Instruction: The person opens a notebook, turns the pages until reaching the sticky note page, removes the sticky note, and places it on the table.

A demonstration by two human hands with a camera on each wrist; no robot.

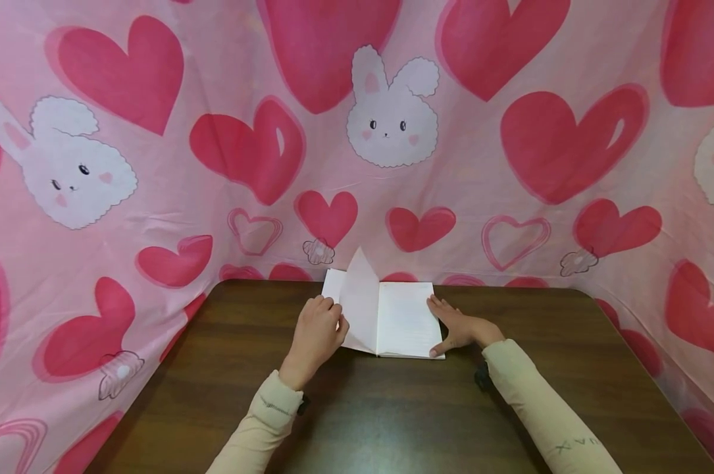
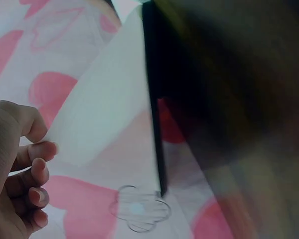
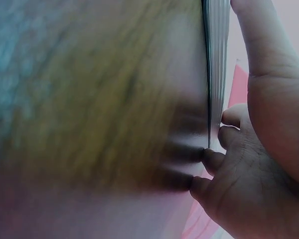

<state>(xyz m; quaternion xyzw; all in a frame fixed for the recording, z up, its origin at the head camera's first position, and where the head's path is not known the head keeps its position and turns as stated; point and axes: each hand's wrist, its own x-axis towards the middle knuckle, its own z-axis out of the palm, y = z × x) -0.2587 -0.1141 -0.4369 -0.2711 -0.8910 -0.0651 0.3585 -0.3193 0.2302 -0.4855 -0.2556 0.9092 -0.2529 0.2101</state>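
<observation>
An open notebook point(image 1: 407, 320) with white pages lies on the table, its spine running away from the person. One leaf point(image 1: 361, 306) stands raised near the spine, tilted over the left half. My left hand point(image 1: 319, 331) pinches the edge of that leaf between thumb and forefinger, as the left wrist view shows at the page point(image 2: 99, 99). On the other side, my right hand point(image 1: 459, 327) rests at the right edge of the notebook, thumb on the near corner and fingers spread along the far part. In the right wrist view its fingertips meet the notebook's page edges point(image 3: 218, 64).
The dark wooden table point(image 1: 368, 415) extends around the notebook. A pink cloth point(image 1: 469, 178) with hearts and rabbits hangs behind the table and along both sides. Dark wrist devices show at both light sleeves point(image 1: 268, 408).
</observation>
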